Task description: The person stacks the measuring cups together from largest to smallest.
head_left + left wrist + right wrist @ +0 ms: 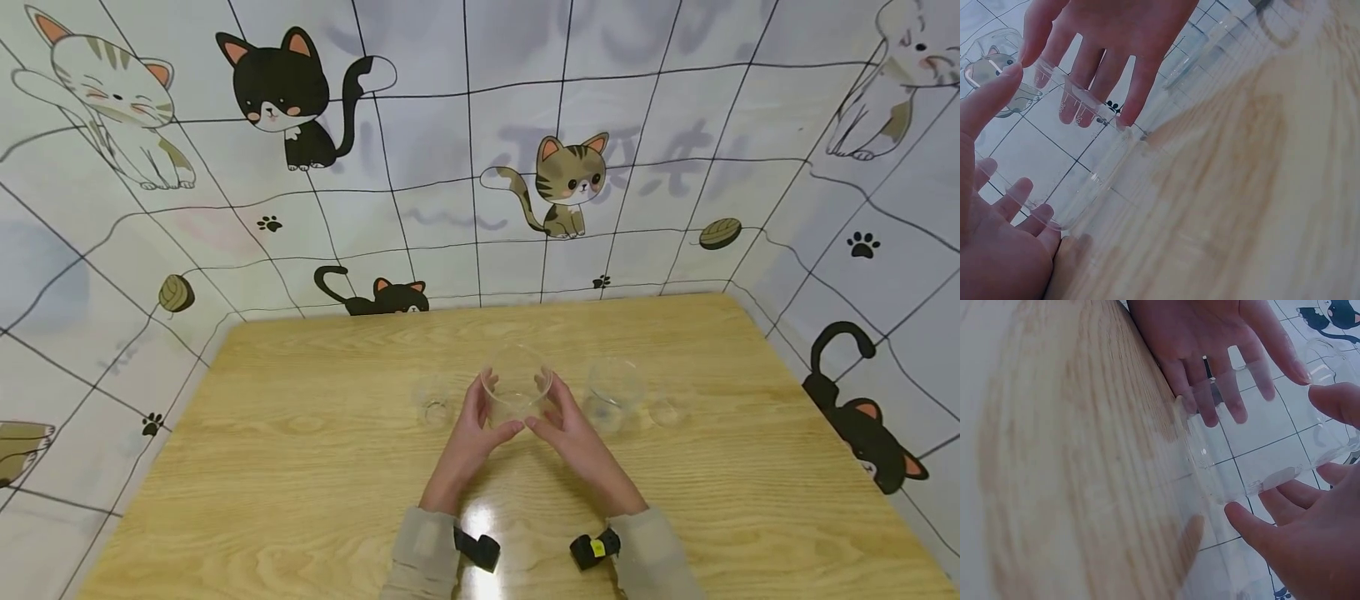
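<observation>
A large clear beaker [517, 400] with white volume marks stands upright between my two hands near the middle of the table. My left hand [474, 417] holds its left side, fingers round the far wall and thumb on the near wall. From the other side my right hand [567, 421] holds it the same way. The two thumb tips come close together in front of the beaker. In the left wrist view the beaker [1085, 169] has its base right at the table top. The right wrist view shows fingertips against the glass wall [1260, 431].
Left of the hands is a small clear glass vessel [435, 407]. To the right stand another clear beaker [613, 396] and a small clear glass vessel [665, 410]. The wooden table [300, 483] meets a cat-patterned wall covering [450, 167] at the back and sides.
</observation>
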### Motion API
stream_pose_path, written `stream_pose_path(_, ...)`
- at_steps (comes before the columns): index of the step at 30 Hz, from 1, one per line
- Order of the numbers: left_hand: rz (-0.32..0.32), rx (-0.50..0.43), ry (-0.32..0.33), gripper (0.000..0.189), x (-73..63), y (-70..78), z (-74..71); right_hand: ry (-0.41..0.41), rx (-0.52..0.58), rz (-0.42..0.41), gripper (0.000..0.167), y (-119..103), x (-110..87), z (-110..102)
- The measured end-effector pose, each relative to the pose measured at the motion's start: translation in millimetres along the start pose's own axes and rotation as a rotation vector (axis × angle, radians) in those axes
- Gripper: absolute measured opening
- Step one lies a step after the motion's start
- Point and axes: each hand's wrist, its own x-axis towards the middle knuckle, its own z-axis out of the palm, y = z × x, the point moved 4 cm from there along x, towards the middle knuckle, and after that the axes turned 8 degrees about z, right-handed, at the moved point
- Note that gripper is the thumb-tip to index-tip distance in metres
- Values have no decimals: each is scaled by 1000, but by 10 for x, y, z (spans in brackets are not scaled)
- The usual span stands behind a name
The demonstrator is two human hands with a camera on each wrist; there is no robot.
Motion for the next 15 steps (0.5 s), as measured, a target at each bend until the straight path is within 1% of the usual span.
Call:
stream_pose_path(6,7,5,-6,87,-24,-20,0,-5,-29,10,72,-4,-25,4)
stream_pose_path(11,-16,8,-2,86,-40,-15,7,-17,-46,10,71,-27,-44,-5)
stream_pose_path(15,-11,50,0,87,-35,3,7,-36,-64,8,71,-50,-49,-16)
